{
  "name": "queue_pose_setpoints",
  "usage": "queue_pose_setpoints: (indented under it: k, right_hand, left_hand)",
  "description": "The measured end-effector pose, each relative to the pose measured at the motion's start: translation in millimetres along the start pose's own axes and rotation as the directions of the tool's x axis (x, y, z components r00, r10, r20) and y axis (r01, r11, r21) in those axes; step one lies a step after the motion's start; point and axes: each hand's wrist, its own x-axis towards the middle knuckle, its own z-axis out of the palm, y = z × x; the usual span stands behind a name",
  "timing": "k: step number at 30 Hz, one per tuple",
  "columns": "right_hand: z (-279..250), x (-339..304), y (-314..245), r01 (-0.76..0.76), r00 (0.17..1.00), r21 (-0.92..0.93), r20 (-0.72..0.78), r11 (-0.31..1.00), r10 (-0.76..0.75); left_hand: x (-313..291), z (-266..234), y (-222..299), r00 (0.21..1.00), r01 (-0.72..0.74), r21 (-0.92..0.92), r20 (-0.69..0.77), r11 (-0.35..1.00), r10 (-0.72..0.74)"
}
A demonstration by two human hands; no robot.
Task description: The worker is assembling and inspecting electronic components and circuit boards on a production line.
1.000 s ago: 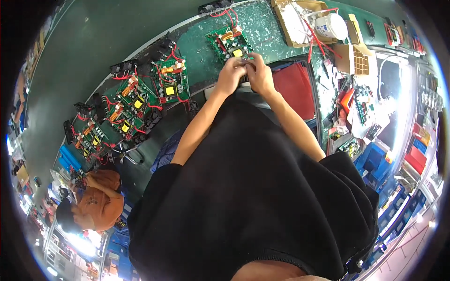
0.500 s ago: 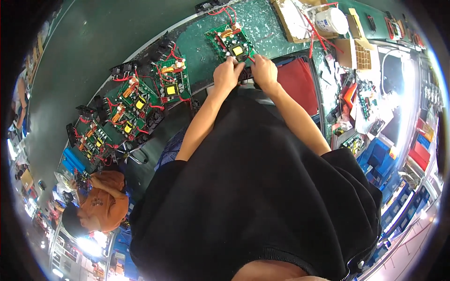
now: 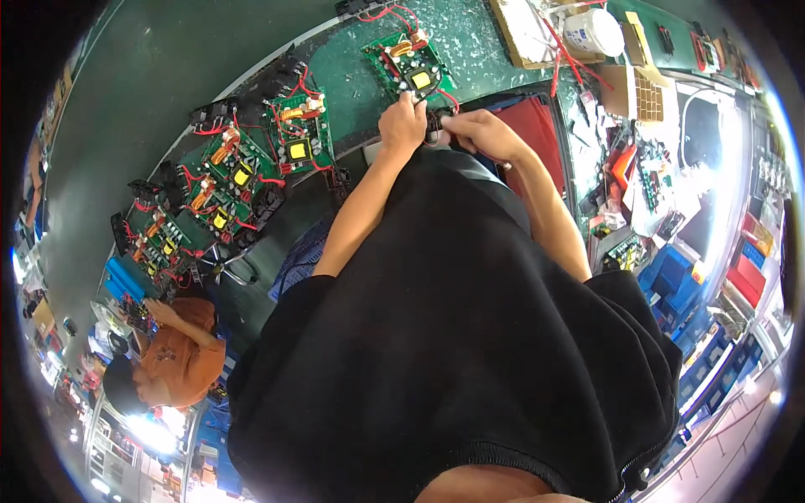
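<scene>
In front of me on the green bench lies a green circuit board [image 3: 392,69] with a yellow-topped transformer [image 3: 420,80], copper coils and red wires. My left hand [image 3: 403,126] is closed at the board's near edge; its fingertips meet there, and what they grip is hidden. A red wire [image 3: 450,98] loops from the board's near right corner toward a small black part [image 3: 433,126] at the bench edge. My right hand [image 3: 488,136], fingers bent in a pinch, holds this black part from the right, beside the left hand.
Several similar boards [image 3: 299,134] with red wires and black end pieces line the bench to the left. On the right are a red sheet [image 3: 537,134], a cardboard box [image 3: 635,94] and a white tub [image 3: 594,33]. A person in orange [image 3: 180,360] works at lower left.
My right hand has drawn back from the board's edge, down and to the right, to the black part. The left hand has shifted slightly down and left. The co-worker's arm has moved.
</scene>
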Motion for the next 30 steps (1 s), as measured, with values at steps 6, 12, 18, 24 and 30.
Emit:
queue_pose_setpoints:
  k: [6,12,18,24,30]
  right_hand:
    - [-11.2,-25.5,-0.1,0.271,0.883,0.533,-0.470,0.802,0.014]
    - [6.4,-5.2,17.9,0.111,0.691,-0.046,-0.714,0.993,-0.110]
    - [22.1,11.7,11.7,0.076,0.595,-0.010,-0.802,0.997,-0.054]
    - [11.4,18.7,26.1,0.153,0.673,0.084,-0.738,0.985,-0.042]
    - [-11.1,13.9,49.6,0.261,0.592,-0.352,-0.677,0.899,-0.437]
  left_hand:
    - [-7.9,-14.3,9.4,0.999,0.031,-0.276,-0.021,0.961,-0.038]
    - [-20.3,-52.1,44.4,0.911,0.411,-0.843,0.392,0.348,-0.128]
    - [-42.2,-58.0,66.6,0.982,0.136,-0.825,0.186,0.549,0.036]
    - [-54.4,-39.8,78.6,0.990,0.041,-0.656,-0.076,0.753,-0.119]
    - [-57.8,-18.7,82.3,0.948,0.233,-0.722,0.019,0.652,-0.317]
